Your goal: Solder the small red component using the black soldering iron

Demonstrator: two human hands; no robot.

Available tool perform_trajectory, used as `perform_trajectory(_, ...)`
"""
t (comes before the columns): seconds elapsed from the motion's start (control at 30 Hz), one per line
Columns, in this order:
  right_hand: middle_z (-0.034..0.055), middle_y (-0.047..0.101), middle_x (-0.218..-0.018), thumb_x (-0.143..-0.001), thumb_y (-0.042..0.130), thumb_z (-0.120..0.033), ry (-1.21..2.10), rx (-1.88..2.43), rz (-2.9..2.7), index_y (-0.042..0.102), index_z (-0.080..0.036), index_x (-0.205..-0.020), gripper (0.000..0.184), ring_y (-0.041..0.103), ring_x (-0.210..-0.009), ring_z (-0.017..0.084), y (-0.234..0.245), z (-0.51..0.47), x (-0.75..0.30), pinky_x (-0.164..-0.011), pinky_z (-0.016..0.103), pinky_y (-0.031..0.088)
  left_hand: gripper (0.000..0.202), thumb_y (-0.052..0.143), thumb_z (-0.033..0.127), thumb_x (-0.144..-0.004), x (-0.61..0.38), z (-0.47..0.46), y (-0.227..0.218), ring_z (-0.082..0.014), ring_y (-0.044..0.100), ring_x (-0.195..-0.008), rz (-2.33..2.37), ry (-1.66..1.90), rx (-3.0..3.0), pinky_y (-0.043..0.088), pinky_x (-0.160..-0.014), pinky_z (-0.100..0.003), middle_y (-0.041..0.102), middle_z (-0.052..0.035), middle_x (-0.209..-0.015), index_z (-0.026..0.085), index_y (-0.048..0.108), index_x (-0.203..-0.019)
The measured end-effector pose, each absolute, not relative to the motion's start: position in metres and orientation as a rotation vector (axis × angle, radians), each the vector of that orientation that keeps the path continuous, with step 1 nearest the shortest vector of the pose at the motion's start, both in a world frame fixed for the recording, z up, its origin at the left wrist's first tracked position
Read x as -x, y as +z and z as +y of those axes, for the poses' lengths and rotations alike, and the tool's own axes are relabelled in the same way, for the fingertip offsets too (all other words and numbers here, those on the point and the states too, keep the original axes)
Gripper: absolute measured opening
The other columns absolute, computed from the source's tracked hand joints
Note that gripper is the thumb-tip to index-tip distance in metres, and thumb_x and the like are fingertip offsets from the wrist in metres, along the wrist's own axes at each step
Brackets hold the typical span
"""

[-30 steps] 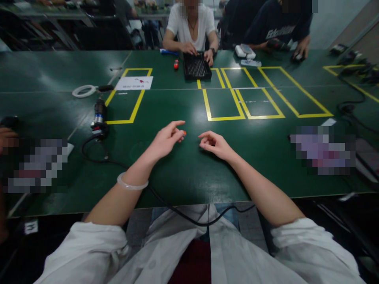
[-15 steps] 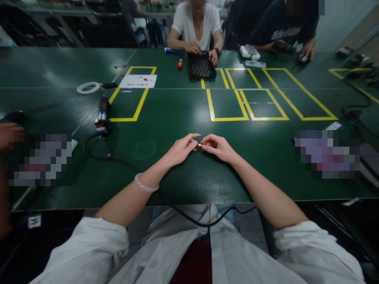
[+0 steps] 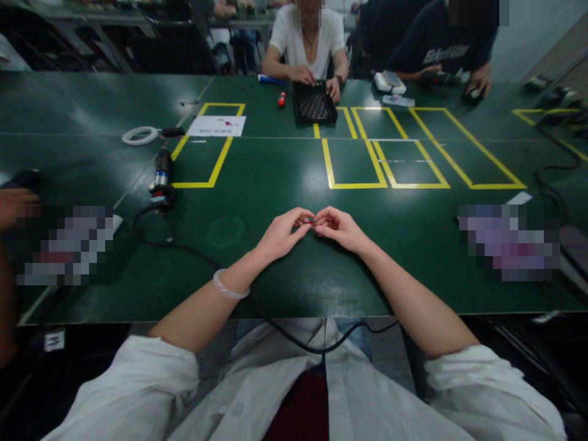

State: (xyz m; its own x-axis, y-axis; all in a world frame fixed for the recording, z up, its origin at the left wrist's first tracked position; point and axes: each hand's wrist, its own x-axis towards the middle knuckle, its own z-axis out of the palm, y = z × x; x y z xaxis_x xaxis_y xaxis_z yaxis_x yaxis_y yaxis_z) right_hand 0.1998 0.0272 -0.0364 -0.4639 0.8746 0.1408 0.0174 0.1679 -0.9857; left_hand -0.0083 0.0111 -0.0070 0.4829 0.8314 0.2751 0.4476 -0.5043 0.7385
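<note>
My left hand (image 3: 285, 231) and my right hand (image 3: 339, 228) meet at the fingertips over the green table (image 3: 275, 282). Between them they pinch a small red piece (image 3: 311, 224), mostly covered by the fingers, so its kind cannot be made out. The left thumb and fingers close on it from one side, the right ones from the other. A pale bracelet (image 3: 229, 288) circles my left wrist.
A black cable (image 3: 193, 252) runs from a dark cylindrical device (image 3: 163, 171) under my left forearm. Yellow tape outlines (image 3: 358, 185) mark the table. Opposite, a person handles a black tray (image 3: 316, 113) beside a red item (image 3: 282, 98). Another person's hand (image 3: 18, 205) is at left.
My left thumb and fingers have closed onto the small red piece, which showed a white part before and is now more hidden. Both hands stay in nearly the same place.
</note>
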Motion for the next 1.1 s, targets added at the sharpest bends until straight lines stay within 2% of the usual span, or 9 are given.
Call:
perform_trajectory(0.13, 0.0010, 0.065, -0.078, -0.081, 0.073, -0.044, 1.398, 0.874, -1.664, 0.061, -0.017, -0.092, 0.032, 0.061, -0.066, 0.012, -0.0369, 0.0276, -0.2001, -0.064, 0.026, 0.051, 0.025, 0.053, 0.030, -0.095, 0.0089, 0.0109, -0.0078, -0.0159, 0.066, -0.092, 1.038, 0.831, -2.105, 0.053, -0.086, -0.030, 0.068, -0.0054, -0.099, 0.017, 0.059, -0.115)
perform_trajectory(0.33, 0.0028, 0.067, -0.082, -0.082, 0.072, -0.044, 1.394, 0.881, -1.620, 0.061, -0.017, -0.094, 0.031, 0.061, -0.066, 0.011, -0.0351, 0.0280, -0.2014, -0.064, 0.026, 0.052, 0.025, 0.062, 0.027, -0.089, 0.0102, 0.0108, -0.0113, -0.0153, 0.067, -0.091, 1.008, 0.825, -2.120, 0.053, -0.086, -0.029, 0.068, -0.0051, -0.105, 0.017, 0.058, -0.112)
perform_trajectory(0.47, 0.0024, 0.066, -0.082, -0.080, 0.073, -0.042, 1.410, 0.858, -1.623, 0.060, -0.017, -0.094, 0.031, 0.061, -0.068, 0.011, -0.0346, 0.0266, -0.2005, -0.065, 0.026, 0.051, 0.016, 0.057, 0.028, -0.092, 0.0098, 0.0102, -0.0093, -0.0158, 0.066, -0.091, 1.038, 0.824, -2.161, 0.052, -0.086, -0.030, 0.067, -0.0051, -0.101, 0.017, 0.060, -0.103)
perform_trajectory(0.63, 0.0013, 0.066, -0.086, -0.075, 0.078, -0.039, 1.371, 0.861, -1.663, 0.059, -0.018, -0.098, 0.036, 0.057, -0.067, 0.010, -0.0363, 0.0259, -0.1998, -0.062, 0.024, 0.047, 0.020, 0.055, 0.033, -0.094, 0.0103, 0.0108, -0.0071, -0.0164, 0.066, -0.091, 1.051, 0.829, -2.126, 0.052, -0.086, -0.030, 0.068, -0.0058, -0.101, 0.017, 0.060, -0.104)
perform_trajectory(0.8, -0.0017, 0.060, -0.073, -0.080, 0.073, -0.041, 1.312, 0.928, -1.726, 0.061, -0.017, -0.094, 0.030, 0.052, -0.060, 0.010, -0.0362, 0.0262, -0.2016, -0.058, 0.024, 0.042, 0.024, 0.055, 0.038, -0.094, 0.0108, 0.0131, -0.0108, -0.0168, 0.066, -0.091, 1.070, 0.823, -2.088, 0.053, -0.087, -0.031, 0.069, -0.0062, -0.100, 0.017, 0.062, -0.103)
perform_trajectory(1.1, 0.0031, 0.067, -0.079, -0.083, 0.068, -0.050, 1.373, 0.945, -1.663, 0.063, -0.016, -0.088, 0.034, 0.059, -0.066, 0.012, -0.0301, 0.0269, -0.2012, -0.062, 0.026, 0.049, 0.027, 0.051, 0.038, -0.097, 0.0097, 0.0116, -0.0122, -0.0165, 0.067, -0.093, 1.027, 0.841, -2.059, 0.053, -0.087, -0.030, 0.070, -0.0059, -0.102, 0.017, 0.060, -0.112)
